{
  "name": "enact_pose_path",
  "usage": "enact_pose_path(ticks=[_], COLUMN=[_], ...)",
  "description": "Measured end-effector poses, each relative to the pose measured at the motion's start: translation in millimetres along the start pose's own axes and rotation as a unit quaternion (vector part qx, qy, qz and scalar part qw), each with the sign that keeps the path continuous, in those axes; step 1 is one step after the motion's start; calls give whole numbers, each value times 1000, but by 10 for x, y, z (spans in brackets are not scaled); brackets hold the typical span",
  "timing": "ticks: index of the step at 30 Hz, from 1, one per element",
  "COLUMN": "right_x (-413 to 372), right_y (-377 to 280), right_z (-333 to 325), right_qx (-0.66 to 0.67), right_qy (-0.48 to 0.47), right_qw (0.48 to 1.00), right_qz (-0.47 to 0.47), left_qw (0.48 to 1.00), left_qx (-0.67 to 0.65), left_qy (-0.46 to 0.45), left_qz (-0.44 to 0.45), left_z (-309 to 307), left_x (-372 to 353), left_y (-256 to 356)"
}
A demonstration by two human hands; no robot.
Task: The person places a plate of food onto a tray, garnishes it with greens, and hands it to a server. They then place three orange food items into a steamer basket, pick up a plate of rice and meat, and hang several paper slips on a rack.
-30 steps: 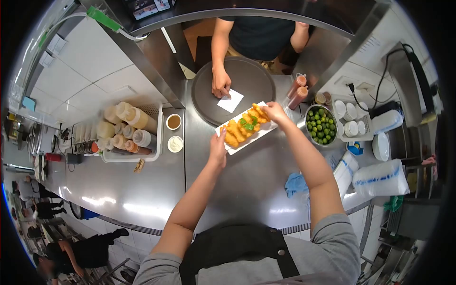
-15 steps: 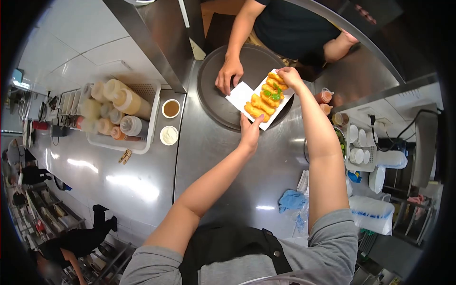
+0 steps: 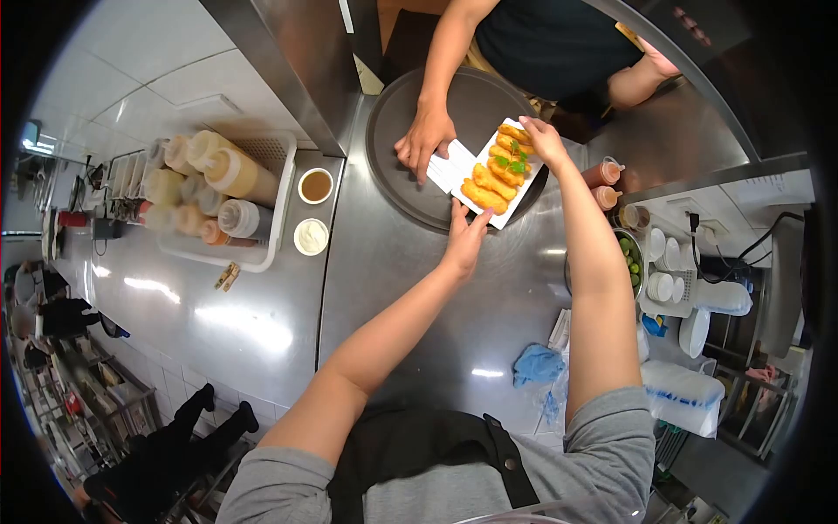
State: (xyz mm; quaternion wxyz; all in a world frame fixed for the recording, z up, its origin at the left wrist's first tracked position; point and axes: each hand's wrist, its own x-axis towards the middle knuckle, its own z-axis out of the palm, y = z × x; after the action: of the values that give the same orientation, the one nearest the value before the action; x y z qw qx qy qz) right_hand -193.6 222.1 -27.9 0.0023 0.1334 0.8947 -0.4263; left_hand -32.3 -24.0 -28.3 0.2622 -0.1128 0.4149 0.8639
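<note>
while the plate [image 3: 521, 184] overlaps paper [image 3: 452, 168], co-worker's hand [image 3: 429, 133] close, cloth [image 3: 537, 364] on counter [image 3: 428, 323]

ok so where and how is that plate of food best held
Probably by the two short ends of the white plate: left hand at the near end, right hand at the far end, from the right. It is long and narrow, fried pieces line its middle, and the co-worker's hand and paper crowd its left.

1 head-worn camera faces forward and steeply down, viewing the steel counter [image 3: 463, 349] at close range through a wide, curved field.
</note>
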Motion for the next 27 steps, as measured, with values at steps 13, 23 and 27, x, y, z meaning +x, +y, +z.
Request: enact_pose_path(ticks=[13,23,27], right_x=[-3623,-4291,-4330], right_y=[41,-432,-298], right_z=[1133,1503,1566], right_qx=[32,-104,-86], right_qy=[241,57,80], right_qw=[970,977,971], right_qz=[6,-179,-207], left_qw=[866,536,441], left_qx=[470,729,718], left_qy=[43,-287,-378], left_qz=[168,315,383], left_z=[-1819,-1842,-1764], left_x=[-1798,-2406,-2499], left_y=[-24,-31,-41])
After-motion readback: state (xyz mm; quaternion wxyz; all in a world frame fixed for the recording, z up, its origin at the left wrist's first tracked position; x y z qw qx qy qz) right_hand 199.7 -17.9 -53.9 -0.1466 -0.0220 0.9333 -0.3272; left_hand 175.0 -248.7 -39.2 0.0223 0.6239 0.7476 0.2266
